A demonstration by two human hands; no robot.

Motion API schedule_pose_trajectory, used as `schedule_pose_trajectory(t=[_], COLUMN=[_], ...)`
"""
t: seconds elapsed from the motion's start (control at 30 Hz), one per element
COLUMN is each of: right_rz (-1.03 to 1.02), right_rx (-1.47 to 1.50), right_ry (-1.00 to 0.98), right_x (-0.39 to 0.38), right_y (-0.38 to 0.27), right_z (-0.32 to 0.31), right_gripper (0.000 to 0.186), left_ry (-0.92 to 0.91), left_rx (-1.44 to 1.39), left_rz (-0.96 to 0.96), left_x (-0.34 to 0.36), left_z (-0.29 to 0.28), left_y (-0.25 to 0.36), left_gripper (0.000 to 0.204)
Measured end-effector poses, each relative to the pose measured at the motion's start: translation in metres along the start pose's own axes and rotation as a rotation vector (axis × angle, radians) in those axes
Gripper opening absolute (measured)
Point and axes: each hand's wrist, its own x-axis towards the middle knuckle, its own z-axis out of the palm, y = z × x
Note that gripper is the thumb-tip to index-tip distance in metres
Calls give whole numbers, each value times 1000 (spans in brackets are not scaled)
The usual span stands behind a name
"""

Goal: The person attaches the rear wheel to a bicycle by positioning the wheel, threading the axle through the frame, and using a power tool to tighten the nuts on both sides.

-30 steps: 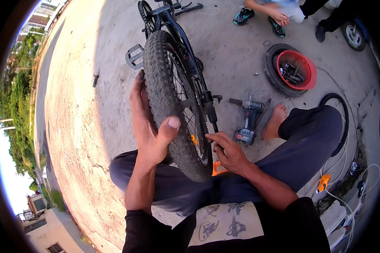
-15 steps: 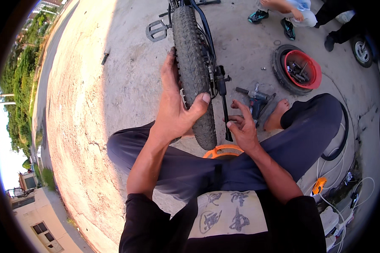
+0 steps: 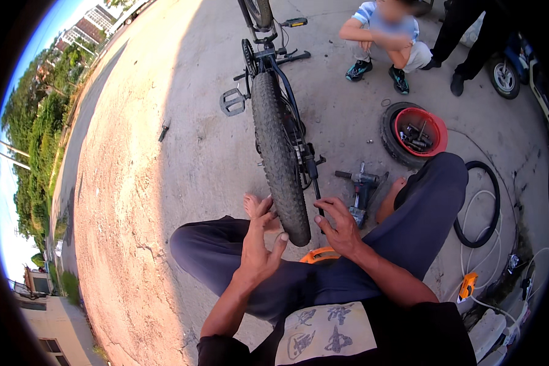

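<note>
A bicycle's knobbly black tyre (image 3: 279, 165) stands upright between my legs. My left hand (image 3: 259, 250) is open just left of its near end, thumb and fingers apart. On the right side, a slim black rod (image 3: 315, 188) slants down from the bike's axle area. Around its lower end my right hand (image 3: 340, 229) has its fingers spread, thumb apart from the forefinger. Whether the fingertips touch the rod is hard to see. Beyond the tyre are the frame (image 3: 285, 79) and a flat pedal (image 3: 232, 102).
A power tool (image 3: 363, 194) lies right of my right hand. Behind it a red bowl (image 3: 440, 141) of metal parts sits on a loose tyre (image 3: 391, 139). An orange object (image 3: 316, 255) is below the wheel. One person (image 3: 381, 39) squats at far right; another stands beside them.
My left hand has let go of the tyre and come down toward me. My right hand stays by the rod's lower end. The view has tilted up, showing more of the bike.
</note>
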Motion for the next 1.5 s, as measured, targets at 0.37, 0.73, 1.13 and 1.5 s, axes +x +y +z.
schedule_pose_trajectory(t=[0.37,0.73,1.13,1.5], right_rz=[205,528,373,826], right_rx=[353,772,345,251], right_ry=[-161,-219,-452,109], right_x=[18,-14,56,67], right_y=[-23,36,-24,169], right_z=[16,59,-20,-55], right_gripper=[44,46,35,38], left_ry=[1,158,20,227], left_rx=[-634,-956,-1091,-1121], left_rz=[-311,-444,-647,-681], left_x=[160,214,278,280], left_z=[-40,-4,-11,-1], left_y=[-58,-120,-107,-118], left_gripper=[66,67,58,47])
